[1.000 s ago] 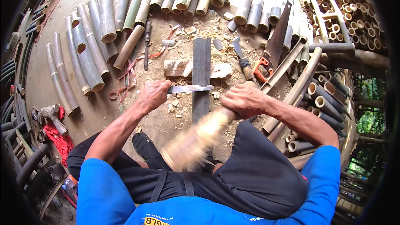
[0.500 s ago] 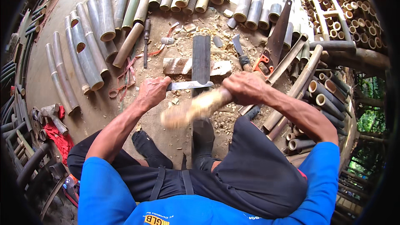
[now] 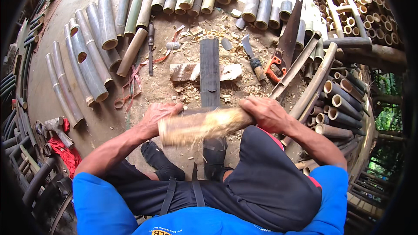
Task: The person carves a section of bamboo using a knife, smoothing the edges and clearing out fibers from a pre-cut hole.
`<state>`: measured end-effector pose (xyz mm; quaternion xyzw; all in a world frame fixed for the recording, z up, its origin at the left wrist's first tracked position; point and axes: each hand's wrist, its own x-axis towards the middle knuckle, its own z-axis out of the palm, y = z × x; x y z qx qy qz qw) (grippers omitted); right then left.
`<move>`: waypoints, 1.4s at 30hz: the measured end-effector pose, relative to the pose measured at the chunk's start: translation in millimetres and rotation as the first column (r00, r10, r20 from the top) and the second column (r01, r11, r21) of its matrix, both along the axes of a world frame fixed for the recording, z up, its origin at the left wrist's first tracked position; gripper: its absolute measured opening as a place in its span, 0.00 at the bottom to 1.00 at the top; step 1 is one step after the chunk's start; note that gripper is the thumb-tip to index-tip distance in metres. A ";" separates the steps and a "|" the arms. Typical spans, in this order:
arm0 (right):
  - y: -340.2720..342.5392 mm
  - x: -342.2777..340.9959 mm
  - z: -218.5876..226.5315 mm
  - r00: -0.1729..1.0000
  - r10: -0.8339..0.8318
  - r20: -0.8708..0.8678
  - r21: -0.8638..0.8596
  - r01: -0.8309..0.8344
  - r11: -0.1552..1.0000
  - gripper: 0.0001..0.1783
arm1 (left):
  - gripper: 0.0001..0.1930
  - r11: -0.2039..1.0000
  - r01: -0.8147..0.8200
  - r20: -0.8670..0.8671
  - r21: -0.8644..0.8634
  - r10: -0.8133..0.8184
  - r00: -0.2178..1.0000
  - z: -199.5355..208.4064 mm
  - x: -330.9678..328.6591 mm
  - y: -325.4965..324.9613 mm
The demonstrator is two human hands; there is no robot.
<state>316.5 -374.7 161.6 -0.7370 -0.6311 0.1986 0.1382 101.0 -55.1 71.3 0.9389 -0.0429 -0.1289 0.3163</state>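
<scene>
My left hand (image 3: 162,117) is closed round a knife's handle; a strip of the knife's blade (image 3: 194,111) shows, the remainder hidden behind a wooden club (image 3: 204,126). That club, pale, thick and motion-blurred, is gripped at its slimmer right end by my right hand (image 3: 266,114). Both hands are over the near part of a dark bamboo piece (image 3: 210,67), which points away from me and rests across a rough wood block (image 3: 185,72). A tongue-shaped cut marks the bamboo's surface. Whether blade or club touches the bamboo cannot be made out. My socked feet are near its close end.
Wood chips litter the ground. Beyond the block lie a chisel (image 3: 151,48), a short hooked blade (image 3: 248,45) and an orange-handled saw (image 3: 287,43). Bamboo tubes (image 3: 89,69) lie left, at the back and right (image 3: 342,104). A red cloth (image 3: 65,156) and a hammer (image 3: 58,130) are at left.
Both hands have come nearer to my body. The knife has moved along the bamboo toward me, and the club now covers most of its blade.
</scene>
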 end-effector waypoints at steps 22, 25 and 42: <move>32.1 13.4 44.8 0.449 -0.591 -0.670 -0.080 0.748 0.659 0.43 | 0.34 0.990 -0.042 -0.101 0.137 0.056 0.993 -6.6 116.5 69.4; 57.9 8.7 51.0 0.592 -0.564 -0.575 0.143 0.752 0.643 0.39 | 0.32 0.974 -0.071 -0.086 0.217 0.092 0.992 -6.1 107.0 70.1; 79.7 29.3 -15.9 0.911 -0.412 0.008 -0.379 0.384 0.842 0.42 | 0.33 0.980 0.005 -0.075 0.200 0.010 0.997 -14.8 130.2 65.5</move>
